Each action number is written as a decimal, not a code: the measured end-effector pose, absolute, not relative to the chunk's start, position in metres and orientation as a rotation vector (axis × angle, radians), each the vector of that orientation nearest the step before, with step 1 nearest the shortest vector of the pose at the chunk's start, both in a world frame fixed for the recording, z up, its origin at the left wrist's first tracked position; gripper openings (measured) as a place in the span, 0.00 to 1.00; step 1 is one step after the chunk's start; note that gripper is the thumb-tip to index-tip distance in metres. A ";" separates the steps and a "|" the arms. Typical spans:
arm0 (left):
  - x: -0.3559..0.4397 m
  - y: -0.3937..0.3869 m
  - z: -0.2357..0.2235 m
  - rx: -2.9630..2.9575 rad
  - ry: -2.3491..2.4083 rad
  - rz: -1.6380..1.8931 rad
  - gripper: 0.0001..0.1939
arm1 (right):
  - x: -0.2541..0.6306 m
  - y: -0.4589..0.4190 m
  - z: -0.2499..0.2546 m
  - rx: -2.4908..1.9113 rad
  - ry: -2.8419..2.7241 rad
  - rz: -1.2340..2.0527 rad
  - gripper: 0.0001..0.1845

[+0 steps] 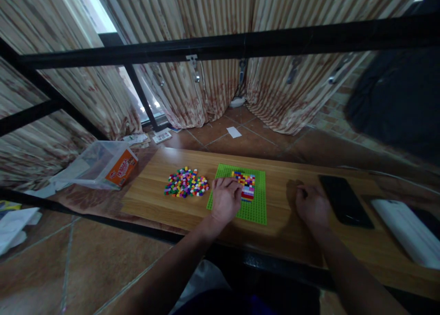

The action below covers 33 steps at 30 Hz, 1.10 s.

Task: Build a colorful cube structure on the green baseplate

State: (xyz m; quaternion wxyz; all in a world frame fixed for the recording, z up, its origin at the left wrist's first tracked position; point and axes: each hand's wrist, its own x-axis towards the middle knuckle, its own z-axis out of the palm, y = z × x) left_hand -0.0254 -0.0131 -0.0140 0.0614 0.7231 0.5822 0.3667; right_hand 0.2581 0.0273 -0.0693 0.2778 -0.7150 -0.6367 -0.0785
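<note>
A bright green studded baseplate (259, 209) lies on the wooden table. On it stands a patch of colourful toy bricks (248, 187), set in rows. My left hand (227, 198) is over the plate's left part, fingers bent and pressed together at the left side of the brick patch. Whatever sits between those fingertips is hidden. Farther right, my right hand (312, 205) rests on the table, loosely curled with thumb and forefinger meeting; nothing shows in it. A loose pile of small multicoloured bricks (185, 183) lies left of the plate.
Right of my right hand are a black flat phone-like slab (344, 200) and a white oblong object (407, 230). A clear plastic bin (99, 164) with an orange label stands beyond the table's left end. A black metal rail (220, 45) crosses before the curtains.
</note>
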 end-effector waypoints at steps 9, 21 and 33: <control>-0.022 -0.014 -0.018 2.117 1.779 1.180 0.04 | 0.259 0.028 -0.071 -1.906 -1.697 -0.202 0.16; -0.027 -0.022 -0.009 2.495 1.778 0.880 0.08 | 0.260 0.028 -0.071 -1.870 -1.712 -0.212 0.16; -0.024 -0.032 -0.002 2.514 1.824 0.570 0.14 | 0.262 0.027 -0.070 -1.867 -1.754 -0.233 0.17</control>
